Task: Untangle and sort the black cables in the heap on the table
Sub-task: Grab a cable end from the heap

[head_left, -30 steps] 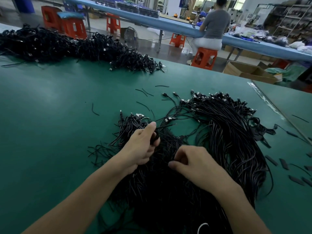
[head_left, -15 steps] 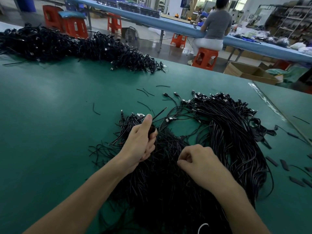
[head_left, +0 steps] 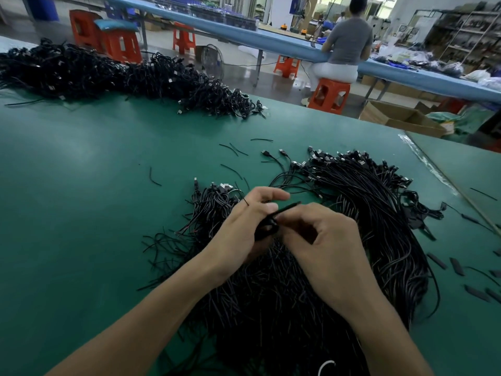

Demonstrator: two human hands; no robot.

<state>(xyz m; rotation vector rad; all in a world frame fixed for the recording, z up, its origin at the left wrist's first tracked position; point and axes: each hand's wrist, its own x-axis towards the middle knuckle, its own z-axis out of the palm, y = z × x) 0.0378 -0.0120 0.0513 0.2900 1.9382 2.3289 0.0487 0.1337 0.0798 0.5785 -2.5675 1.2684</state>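
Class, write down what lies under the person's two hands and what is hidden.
Under the left hand and right hand lies the heap of black cables on the green table. Both hold a cable bundle. Cables beneath them are covered.

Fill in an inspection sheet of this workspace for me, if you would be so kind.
Surface: green table, matte.
Job's things: near heap of black cables under both forearms; second heap along the far edge.
Clutter: short cable offcuts beyond the near heap; flat black pieces at right.
Grippers: left hand and right hand both grip a small cable bundle above the near heap.
Cables: plug ends fan out along the near heap's far side.
Surroundings: person seated on an orange stool at a blue bench; cardboard box.
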